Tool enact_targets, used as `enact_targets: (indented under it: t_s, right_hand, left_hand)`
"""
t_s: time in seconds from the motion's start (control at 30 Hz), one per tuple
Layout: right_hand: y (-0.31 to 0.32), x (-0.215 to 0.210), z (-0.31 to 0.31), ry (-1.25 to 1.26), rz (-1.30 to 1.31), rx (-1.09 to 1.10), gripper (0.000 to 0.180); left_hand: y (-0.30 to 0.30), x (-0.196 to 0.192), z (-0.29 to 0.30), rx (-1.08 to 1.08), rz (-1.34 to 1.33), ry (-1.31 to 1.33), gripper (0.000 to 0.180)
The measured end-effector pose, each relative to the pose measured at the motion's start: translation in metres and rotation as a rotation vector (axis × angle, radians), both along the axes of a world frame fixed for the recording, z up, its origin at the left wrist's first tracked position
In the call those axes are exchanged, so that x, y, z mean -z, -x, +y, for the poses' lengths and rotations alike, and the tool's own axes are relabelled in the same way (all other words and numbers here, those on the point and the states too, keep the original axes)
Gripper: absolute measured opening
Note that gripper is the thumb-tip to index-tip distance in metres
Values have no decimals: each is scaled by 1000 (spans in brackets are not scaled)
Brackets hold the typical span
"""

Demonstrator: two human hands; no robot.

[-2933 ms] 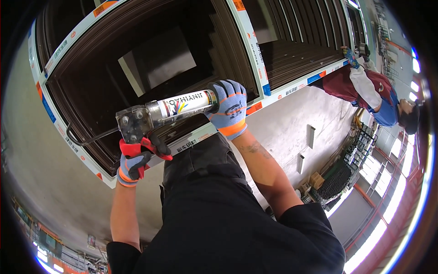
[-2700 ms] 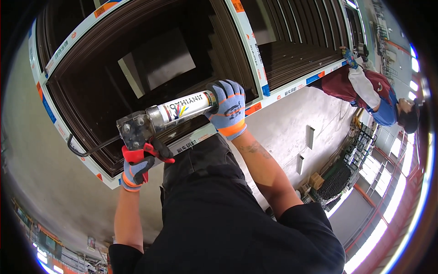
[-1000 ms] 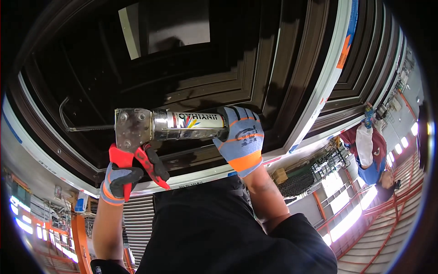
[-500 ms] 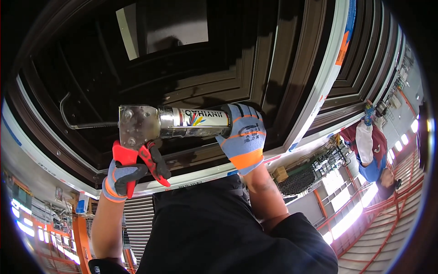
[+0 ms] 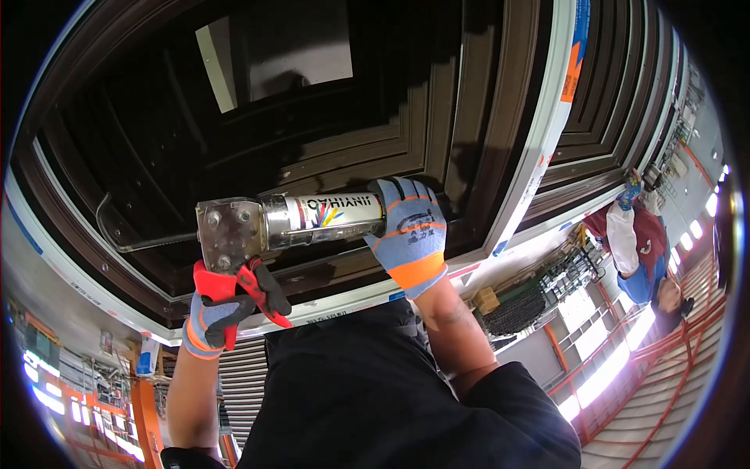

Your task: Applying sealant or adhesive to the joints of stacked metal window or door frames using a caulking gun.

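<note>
Two steady holds should be kept on the silver metal caulking gun [image 5: 275, 223], left of frame centre: blue-gloved left hand [image 5: 207, 319] curled round red handle [image 5: 213, 283], blue-gloved right hand [image 5: 411, 225] closed round its right end.

observed left hand [image 5: 207, 319], in blue-and-orange glove, wrapped round red handles [image 5: 214, 284] of a caulking gun [image 5: 273, 221]. noted right hand [image 5: 412, 227], gloved alike, gripping the gun at the right end of its white cartridge [image 5: 344, 209]. recorded hooked rod [image 5: 160, 242] projecting left from the metal block. found gun held roughly level over dark brown frames [image 5: 433, 133] with white edging [image 5: 541, 141]. sighted co-worker [image 5: 650, 246] at right, maroon vest, near a frame.
</note>
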State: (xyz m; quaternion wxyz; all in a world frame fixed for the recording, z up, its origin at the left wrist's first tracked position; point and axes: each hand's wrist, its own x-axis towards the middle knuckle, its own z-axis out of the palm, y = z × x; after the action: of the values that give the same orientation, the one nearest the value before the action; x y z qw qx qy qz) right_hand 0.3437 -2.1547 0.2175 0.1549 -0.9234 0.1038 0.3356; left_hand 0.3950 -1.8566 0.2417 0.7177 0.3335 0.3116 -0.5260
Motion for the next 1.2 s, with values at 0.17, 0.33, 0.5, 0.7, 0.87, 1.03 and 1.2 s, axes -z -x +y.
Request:
enact_targets:
  t_s: [0.17,0.33,0.5,0.7,0.87,1.03,1.2]
  right_hand:
    - [3,1,0,32,-24,-11,72]
    - [3,4,-3,26,-93,-7,73]
    - [2,2,-3,-24,-30,17,71]
    - [2,2,-5,-88,-18,47,71]
    - [-1,1,-5,-89,-61,46,68]
    - [-1,-6,-2,-97,-196,-7,67]
    - [-27,-35,-6,-126,-338,-167,67]
  left_hand:
    - [1,-3,-7,37,-67,-3,43]
    - [10,-4,-8,20,-82,-46,43]
    - [2,-19,-9,24,-93,-3,38]
    - [4,-22,-7,56,-141,-25,37]
    - [0,-33,-13,23,-148,-36,34]
    - [14,-40,-11,37,-324,-4,31]
    - [53,-58,0,-108,-356,71,53]
